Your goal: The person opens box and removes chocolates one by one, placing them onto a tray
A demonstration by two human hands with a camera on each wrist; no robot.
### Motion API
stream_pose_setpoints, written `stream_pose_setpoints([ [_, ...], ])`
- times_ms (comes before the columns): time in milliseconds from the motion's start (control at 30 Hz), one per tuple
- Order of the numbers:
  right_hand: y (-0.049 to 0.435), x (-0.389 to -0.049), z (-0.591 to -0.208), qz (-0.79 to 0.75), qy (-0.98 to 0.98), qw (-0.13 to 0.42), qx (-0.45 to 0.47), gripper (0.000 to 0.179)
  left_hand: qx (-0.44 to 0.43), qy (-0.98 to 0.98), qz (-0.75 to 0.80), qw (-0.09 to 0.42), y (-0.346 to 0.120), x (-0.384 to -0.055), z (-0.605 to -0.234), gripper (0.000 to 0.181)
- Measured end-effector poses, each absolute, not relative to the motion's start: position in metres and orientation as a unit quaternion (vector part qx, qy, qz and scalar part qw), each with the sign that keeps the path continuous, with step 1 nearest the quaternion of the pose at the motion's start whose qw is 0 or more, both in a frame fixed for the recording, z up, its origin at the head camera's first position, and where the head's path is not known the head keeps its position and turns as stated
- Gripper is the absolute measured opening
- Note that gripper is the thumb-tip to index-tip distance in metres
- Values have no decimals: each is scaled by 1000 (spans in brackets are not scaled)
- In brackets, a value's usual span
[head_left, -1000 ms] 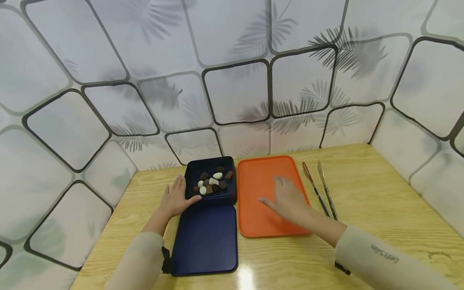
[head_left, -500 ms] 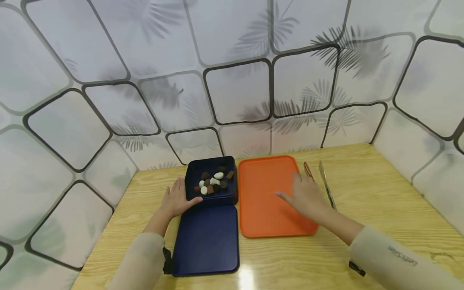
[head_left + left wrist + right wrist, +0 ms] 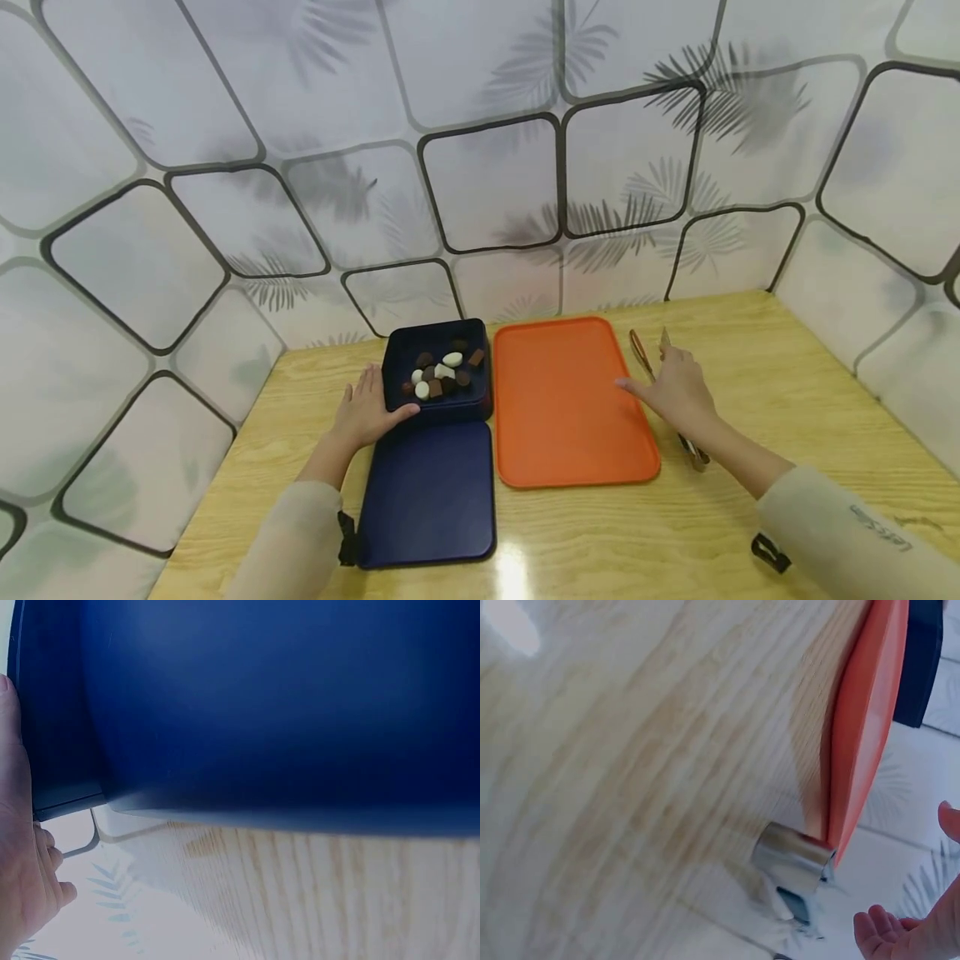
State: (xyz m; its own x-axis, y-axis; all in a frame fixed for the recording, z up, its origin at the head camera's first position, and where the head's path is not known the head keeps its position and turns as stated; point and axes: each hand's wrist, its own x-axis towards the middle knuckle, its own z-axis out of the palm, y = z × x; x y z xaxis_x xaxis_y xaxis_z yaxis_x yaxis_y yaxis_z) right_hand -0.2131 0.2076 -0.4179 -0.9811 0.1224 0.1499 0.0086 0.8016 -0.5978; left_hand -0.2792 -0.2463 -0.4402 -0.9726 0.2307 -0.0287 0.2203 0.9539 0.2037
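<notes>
In the head view my left hand rests against a dark blue box, fingers straight along its left side and thumb at the front rim. Dark, brown and white chocolates lie inside this box. My right hand is over a pair of metal tongs, thumb spread from the fingers. It hides the middle of the tongs, whose brown tips point toward the wall. The tongs' bent end shows in the right wrist view, apart from the fingers.
An orange tray lies between the box and the tongs. In front of the box is a flat dark blue lid. All stand on a wood-grain table, with patterned fabric walls behind and at both sides.
My right hand has moved right, from over the orange tray to over the tongs. The left hand has stayed at the box.
</notes>
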Motion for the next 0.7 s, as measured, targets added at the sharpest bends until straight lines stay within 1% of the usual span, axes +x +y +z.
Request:
stream_pose_setpoints([
  [200, 223, -212, -419, 400, -905, 67, -125, 103, 116, 988, 98, 27, -246, -280, -441, 110],
  [367, 231, -212, -427, 447, -876, 32, -180, 103, 116, 987, 107, 26, -247, -280, -442, 110],
  [500, 236, -212, -435, 460, -868, 7, -189, 103, 115, 987, 111, 24, -247, -281, -443, 110],
  [700, 241, -213, -444, 444, -881, -15, -166, 102, 119, 985, 124, 15, -247, -281, -446, 109],
])
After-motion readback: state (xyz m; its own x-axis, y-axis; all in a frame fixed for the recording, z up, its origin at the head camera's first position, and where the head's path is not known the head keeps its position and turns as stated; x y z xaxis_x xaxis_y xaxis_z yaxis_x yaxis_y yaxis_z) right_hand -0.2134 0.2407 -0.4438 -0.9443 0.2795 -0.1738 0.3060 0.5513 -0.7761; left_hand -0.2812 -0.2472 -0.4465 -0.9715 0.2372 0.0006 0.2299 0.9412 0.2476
